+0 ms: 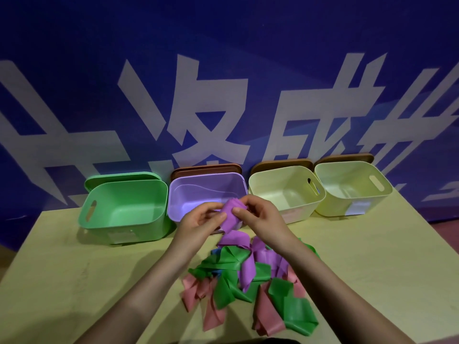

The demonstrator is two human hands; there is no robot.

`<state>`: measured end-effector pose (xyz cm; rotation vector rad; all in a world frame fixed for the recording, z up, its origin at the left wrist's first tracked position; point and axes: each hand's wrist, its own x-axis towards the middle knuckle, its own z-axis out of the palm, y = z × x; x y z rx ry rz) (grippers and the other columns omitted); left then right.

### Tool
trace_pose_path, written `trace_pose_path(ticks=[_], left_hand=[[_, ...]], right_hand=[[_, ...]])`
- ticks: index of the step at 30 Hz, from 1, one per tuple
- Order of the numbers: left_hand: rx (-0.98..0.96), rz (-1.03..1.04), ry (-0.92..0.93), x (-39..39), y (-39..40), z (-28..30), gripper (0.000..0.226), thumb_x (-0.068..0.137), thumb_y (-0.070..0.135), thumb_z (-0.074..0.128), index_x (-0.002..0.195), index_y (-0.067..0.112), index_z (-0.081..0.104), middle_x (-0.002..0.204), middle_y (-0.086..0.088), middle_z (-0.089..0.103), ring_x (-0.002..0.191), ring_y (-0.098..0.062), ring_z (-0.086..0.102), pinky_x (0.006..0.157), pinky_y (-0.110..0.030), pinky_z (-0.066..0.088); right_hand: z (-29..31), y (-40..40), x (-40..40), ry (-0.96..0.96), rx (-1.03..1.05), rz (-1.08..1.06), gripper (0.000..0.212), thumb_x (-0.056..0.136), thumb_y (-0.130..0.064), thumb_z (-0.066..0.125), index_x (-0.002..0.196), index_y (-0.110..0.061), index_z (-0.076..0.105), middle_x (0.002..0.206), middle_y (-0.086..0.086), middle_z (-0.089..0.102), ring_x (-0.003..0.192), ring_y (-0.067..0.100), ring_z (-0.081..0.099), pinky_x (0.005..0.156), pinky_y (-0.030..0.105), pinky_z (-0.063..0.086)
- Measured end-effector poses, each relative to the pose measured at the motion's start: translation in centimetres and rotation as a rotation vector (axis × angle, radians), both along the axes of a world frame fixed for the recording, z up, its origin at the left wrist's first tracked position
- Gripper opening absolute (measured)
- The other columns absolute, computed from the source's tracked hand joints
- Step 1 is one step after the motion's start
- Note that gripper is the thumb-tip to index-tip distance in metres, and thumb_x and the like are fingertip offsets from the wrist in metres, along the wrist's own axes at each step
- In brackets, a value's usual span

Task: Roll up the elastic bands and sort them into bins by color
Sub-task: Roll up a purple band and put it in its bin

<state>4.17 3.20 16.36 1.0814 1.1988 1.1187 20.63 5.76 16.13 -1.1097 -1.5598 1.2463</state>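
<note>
Both hands hold a purple elastic band [232,214] in front of the purple bin [188,194]. My left hand [201,219] grips the partly rolled end from the left. My right hand [258,214] pinches it from the right. The band's loose tail hangs down into a tangled pile on the table. That pile holds green bands [228,261], pink bands [213,316], more purple band [248,269] and a bit of blue band [215,252]. A green bin [124,209] stands left of the purple one.
Two pale yellow bins [285,194] [352,187] stand to the right of the purple bin; all the bins show nothing inside. Brown and green lids lean behind them against a blue wall with white lettering. The yellow-green table [74,269] extends left and right of the pile.
</note>
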Motion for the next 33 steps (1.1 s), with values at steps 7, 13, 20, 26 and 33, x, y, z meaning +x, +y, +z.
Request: trace_pose_path(ticks=[7,13,20,26,33], left_hand=[[-0.132,-0.148,-0.027,-1.1,0.6,-1.7,0.015,0.092,0.002,0.055,0.101,0.008,0.066,0.089,-0.008,0.074,0.082,-0.019,0.068,0.077,-0.025,0.055],[-0.011,0.018,-0.012,-1.2,1.1,-2.6,0.013,0.092,0.000,0.054,0.099,0.004,0.064,0.084,-0.007,0.070,0.073,-0.009,0.066,0.067,-0.016,0.050],[-0.092,0.187,-0.195,-1.6,2.2,-3.9,0.014,0.091,0.001,0.055,0.102,0.002,0.064,0.085,-0.010,0.071,0.072,-0.014,0.065,0.066,-0.020,0.053],[-0.320,0.211,-0.583,-2.7,4.4,-3.9,0.015,0.093,-0.001,0.047,0.091,0.001,0.062,0.065,-0.006,0.060,0.045,-0.006,0.049,0.041,-0.013,0.036],[-0.380,0.101,-0.064,-7.8,9.6,-7.4,0.012,0.092,0.005,0.057,0.098,0.004,0.067,0.075,-0.002,0.070,0.064,-0.014,0.059,0.057,-0.017,0.047]], right_hand=[[-0.9,0.8,0.0,-0.130,-0.013,0.046,0.016,0.086,-0.011,0.070,0.102,-0.011,0.073,0.074,-0.016,0.068,0.071,-0.004,0.058,0.073,0.019,0.047],[-2.0,0.8,-2.3,0.222,-0.254,-0.098,0.017,0.084,-0.007,0.069,0.096,-0.018,0.074,0.085,0.004,0.071,0.081,0.015,0.062,0.084,0.036,0.052],[-3.6,2.4,-4.5,0.312,-0.303,-0.073,0.024,0.075,-0.018,0.075,0.091,-0.003,0.067,0.086,0.015,0.066,0.081,0.024,0.060,0.084,0.040,0.048],[-5.1,5.8,-6.4,0.456,-0.409,0.010,0.016,0.069,-0.013,0.072,0.077,-0.006,0.059,0.065,0.003,0.059,0.060,0.011,0.053,0.063,0.021,0.044],[-9.7,10.8,-9.5,0.175,-0.518,-0.019,0.007,0.083,-0.008,0.069,0.077,-0.009,0.065,0.066,0.001,0.062,0.063,0.010,0.054,0.066,0.021,0.046]])
